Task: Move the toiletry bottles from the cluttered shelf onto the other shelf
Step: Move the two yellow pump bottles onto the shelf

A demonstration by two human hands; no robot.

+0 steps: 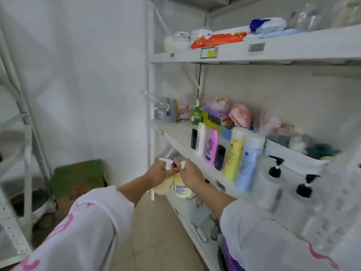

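I am gripping one yellow pump bottle (163, 185) by its neck in my left hand (159, 173) and another (182, 187) in my right hand (190, 176), both probably heavy, slick, hanging off the middle shelf (175, 133)'s front edge.

Bottle in my left hand (159, 174): pale yellow bottle (163, 185), white pump.
Bottle in my right hand (190, 176): yellow bottle (182, 189), blue-and-white label, white pump.
My sleeves (86, 227): white with pink markings.
Middle shelf (175, 133): white.
On it I see: pink bottle (211, 146) with purple print; tall yellow bottle (234, 155); light blue bottle (249, 163), white cap; green spray bottle (196, 114); black pump tops (275, 168).
Upper packet (216, 39): orange-red.
Box on floor (78, 177): green.
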